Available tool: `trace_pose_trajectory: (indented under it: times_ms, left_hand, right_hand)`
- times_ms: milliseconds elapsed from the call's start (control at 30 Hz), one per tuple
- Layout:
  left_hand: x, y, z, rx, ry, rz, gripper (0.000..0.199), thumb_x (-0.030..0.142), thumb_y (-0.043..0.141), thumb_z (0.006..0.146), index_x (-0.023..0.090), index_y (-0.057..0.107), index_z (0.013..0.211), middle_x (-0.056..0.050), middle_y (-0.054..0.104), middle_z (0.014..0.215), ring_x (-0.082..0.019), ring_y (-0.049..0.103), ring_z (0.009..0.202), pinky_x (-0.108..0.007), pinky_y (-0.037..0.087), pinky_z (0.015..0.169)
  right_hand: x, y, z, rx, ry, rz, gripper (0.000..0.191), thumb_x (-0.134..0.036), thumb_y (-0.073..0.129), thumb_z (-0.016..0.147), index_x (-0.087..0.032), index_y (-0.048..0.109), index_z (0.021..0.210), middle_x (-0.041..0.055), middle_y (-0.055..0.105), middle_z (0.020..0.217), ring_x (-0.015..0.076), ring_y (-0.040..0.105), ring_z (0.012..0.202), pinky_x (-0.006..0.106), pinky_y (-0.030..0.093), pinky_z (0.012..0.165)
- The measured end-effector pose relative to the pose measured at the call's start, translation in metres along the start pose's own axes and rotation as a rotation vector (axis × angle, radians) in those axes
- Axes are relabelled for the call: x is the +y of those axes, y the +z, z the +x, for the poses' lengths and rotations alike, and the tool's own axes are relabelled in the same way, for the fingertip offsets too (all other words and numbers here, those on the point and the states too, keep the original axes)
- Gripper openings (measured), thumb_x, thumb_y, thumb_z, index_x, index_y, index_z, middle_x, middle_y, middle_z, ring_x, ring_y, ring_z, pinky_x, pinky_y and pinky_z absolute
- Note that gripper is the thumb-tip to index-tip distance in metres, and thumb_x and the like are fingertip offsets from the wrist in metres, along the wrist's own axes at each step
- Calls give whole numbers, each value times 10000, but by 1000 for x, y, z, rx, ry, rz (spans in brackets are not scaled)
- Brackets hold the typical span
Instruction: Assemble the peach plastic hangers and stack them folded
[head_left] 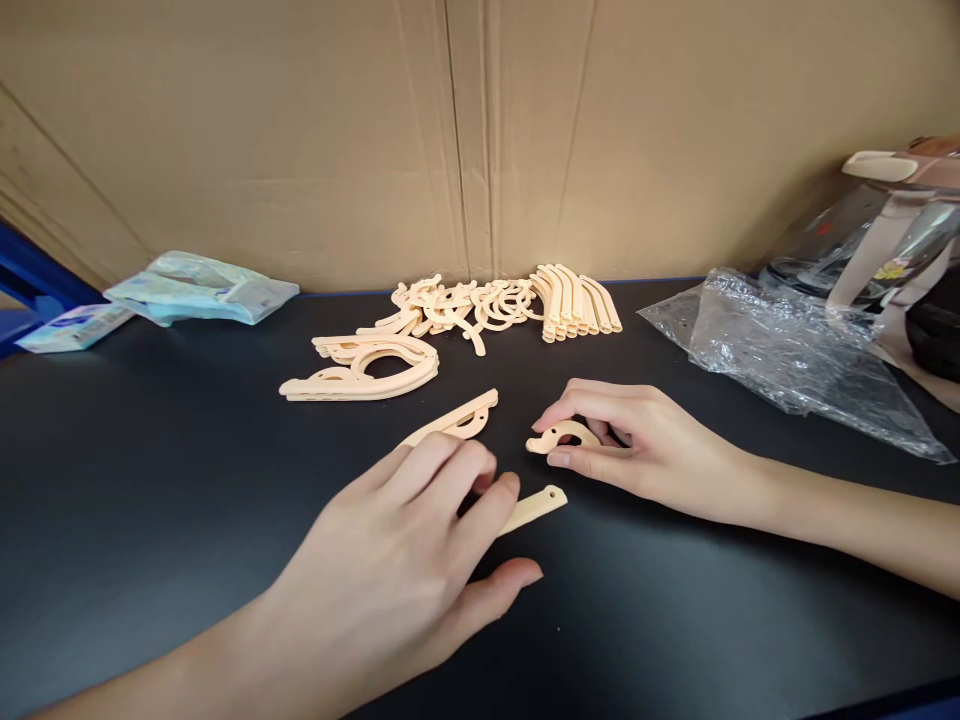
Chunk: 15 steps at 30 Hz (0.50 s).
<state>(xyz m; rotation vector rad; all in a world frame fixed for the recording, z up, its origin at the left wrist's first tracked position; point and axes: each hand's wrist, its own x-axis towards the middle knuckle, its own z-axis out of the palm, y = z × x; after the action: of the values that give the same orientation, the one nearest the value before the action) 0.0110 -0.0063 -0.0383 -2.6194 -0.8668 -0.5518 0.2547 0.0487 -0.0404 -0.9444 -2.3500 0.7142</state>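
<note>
Beige curved piece (544, 440) pinched between right-hand fingers (583, 459)

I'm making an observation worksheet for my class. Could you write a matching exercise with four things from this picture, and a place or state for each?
1. right hand
2. plastic bag
3. pale blue packets
4. curved strips

A. at the far left of the black table
B. side by side, close to the cardboard
C. holding a small piece
D. see-through and wrinkled

Pairs: 1-C; 2-D; 3-A; 4-B
</note>
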Motion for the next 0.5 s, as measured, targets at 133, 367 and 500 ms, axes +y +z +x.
trace_pose_trajectory:
  times_ms: [133, 367, 500]
  left_hand:
    - [-4, 8, -1, -88, -63, -334, 152, 278, 488, 1033, 191, 610, 1011, -56, 623, 1160, -225, 532, 1199, -349, 378, 1035]
    - [-13, 8, -2, -179, -123, -570, 67, 160, 466, 996, 222, 452, 976, -12, 592, 1089, -174, 535, 1107, -316, 375, 1007]
    - [-17, 7, -1, -173, -145, -636, 86, 165, 437, 1003, 232, 425, 951, 41, 550, 891, -136, 531, 858, -296, 392, 950]
  right_hand:
    - [2, 1, -1, -11, -28, -5, 139, -274, 638, 969, -173, 683, 1053, -35, 563, 834, 55, 418, 594, 190, 335, 536]
    - [5, 2, -3, 71, 36, 120, 122, -297, 637, 966, -199, 569, 943, -56, 574, 779, 73, 503, 631, 186, 396, 569]
    - [5, 1, -4, 0, 53, 240, 175, -321, 603, 996, -204, 516, 900, -62, 565, 752, 69, 582, 622, 184, 435, 587]
